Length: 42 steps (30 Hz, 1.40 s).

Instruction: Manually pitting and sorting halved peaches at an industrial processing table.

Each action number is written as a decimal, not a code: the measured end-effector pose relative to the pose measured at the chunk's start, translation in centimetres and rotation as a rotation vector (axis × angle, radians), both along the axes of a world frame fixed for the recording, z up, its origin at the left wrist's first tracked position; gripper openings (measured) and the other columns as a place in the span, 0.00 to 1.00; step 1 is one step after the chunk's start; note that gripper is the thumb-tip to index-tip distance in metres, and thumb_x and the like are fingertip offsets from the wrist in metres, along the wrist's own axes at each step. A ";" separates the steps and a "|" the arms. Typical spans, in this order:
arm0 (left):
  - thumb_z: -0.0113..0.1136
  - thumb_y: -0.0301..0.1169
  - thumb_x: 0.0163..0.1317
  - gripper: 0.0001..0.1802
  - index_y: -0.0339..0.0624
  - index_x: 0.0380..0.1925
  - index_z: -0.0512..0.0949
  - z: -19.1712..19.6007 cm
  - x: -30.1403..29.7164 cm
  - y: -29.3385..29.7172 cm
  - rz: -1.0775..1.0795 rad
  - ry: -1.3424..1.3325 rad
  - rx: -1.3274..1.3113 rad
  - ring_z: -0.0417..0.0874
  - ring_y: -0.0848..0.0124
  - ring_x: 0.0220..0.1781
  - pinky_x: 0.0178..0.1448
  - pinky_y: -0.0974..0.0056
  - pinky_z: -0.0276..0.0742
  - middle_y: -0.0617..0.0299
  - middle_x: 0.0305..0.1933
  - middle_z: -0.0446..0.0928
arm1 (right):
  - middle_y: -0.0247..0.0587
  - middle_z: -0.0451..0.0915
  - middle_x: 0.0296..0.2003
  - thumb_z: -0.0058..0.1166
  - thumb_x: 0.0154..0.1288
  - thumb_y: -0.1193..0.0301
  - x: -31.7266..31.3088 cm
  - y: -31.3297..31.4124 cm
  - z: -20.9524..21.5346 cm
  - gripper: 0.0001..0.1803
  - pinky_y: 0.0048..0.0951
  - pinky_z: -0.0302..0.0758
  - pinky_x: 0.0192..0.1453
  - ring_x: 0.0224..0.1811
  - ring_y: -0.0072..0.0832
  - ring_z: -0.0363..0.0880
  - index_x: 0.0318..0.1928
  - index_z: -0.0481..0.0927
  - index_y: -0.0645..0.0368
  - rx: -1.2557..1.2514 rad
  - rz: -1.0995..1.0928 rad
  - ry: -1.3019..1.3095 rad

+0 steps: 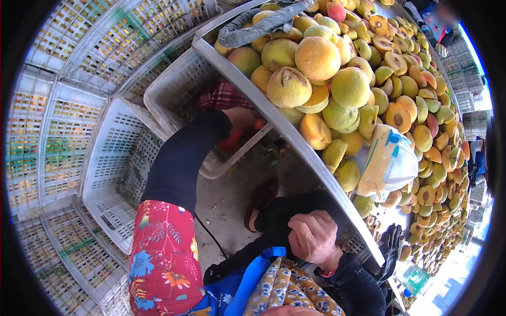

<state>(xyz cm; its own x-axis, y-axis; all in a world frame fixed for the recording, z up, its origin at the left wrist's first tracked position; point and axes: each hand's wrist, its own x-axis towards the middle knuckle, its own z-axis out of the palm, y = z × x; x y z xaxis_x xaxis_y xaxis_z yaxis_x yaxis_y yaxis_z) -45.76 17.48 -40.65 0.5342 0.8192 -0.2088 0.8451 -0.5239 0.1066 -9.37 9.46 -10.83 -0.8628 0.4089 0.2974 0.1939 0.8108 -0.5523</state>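
- Your left hand is near 12 o'clock, your arm bent at the elbow; its fingers are hidden, so you cannot tell whether they are wide, narrow or holding something.
- Your right hand is at 5 o'clock, back uppermost, wrist bent; its fingers are curled in, the palm hidden.
- One grey-white slatted plastic crate sits toward 10 to 11 o'clock, under your left hand, with red plaid fabric inside its outline.
- One second pale plastic crate lies at 9 o'clock.
- One metal-edged table bears yellow-green fruit, whole and halved, too many to count, from 12 to 4 o'clock.
- One white-and-tan soft plastic packet lies on the fruit at 3 o'clock, bearing turquoise printing.
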 end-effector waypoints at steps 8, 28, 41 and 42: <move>0.45 0.40 0.67 0.24 0.49 0.62 0.70 8.6 3.5 1.6 0.232 0.223 -0.266 0.70 0.59 0.67 0.67 0.57 0.69 0.55 0.68 0.66 | 0.36 0.79 0.33 0.60 0.36 0.76 0.3 0.2 -0.3 0.17 0.30 0.75 0.40 0.27 0.31 0.79 0.34 0.78 0.58 0.020 0.004 -0.008; 0.48 0.38 0.65 0.21 0.47 0.56 0.75 9.3 3.4 3.1 0.449 0.090 -0.251 0.72 0.57 0.65 0.66 0.56 0.69 0.52 0.63 0.72 | 0.37 0.80 0.30 0.60 0.36 0.79 0.2 0.1 0.2 0.15 0.31 0.77 0.38 0.27 0.32 0.79 0.31 0.78 0.59 0.023 -0.032 -0.038; 0.49 0.38 0.64 0.19 0.47 0.53 0.78 1.8 3.3 2.2 0.388 0.140 -0.285 0.74 0.57 0.63 0.65 0.56 0.70 0.51 0.61 0.73 | 0.38 0.80 0.31 0.61 0.40 0.77 0.4 0.3 0.2 0.14 0.30 0.77 0.39 0.27 0.30 0.80 0.34 0.78 0.59 0.005 0.019 -0.048; 0.49 0.38 0.64 0.19 0.47 0.53 0.78 1.2 2.6 1.9 0.388 0.149 -0.293 0.74 0.57 0.63 0.65 0.56 0.70 0.51 0.61 0.74 | 0.37 0.79 0.31 0.62 0.42 0.76 0.4 0.3 0.2 0.14 0.29 0.77 0.38 0.27 0.29 0.79 0.34 0.78 0.59 0.010 0.022 -0.034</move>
